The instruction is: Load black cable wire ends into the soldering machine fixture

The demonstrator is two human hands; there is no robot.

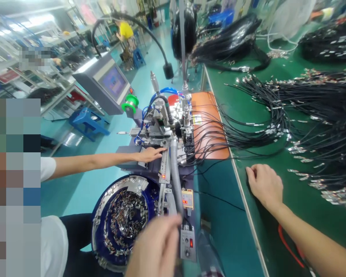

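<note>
My right hand (265, 185) rests on the green table (239, 111) near its edge, fingers curled in and nothing visible in them. Close to it lie the metal-tipped ends of black cables (328, 154). My left hand (155, 246) is in front of the blue bowl feeder (96, 227), above its right side. Motion smears it and its fingers are partly hidden, so I cannot make out whether it holds anything. Another person's hand (150, 154) reaches in from the left and touches the metal feed track (165, 163) of the machine (161, 123).
Several black cables run from the machine across an orange board (210, 142) to the green table. A screen box (112, 82) and a green spool (130, 103) stand behind. A grey corrugated hose (175, 177) and control box (188, 244) are near my left hand. A blue stool (89, 121) is left.
</note>
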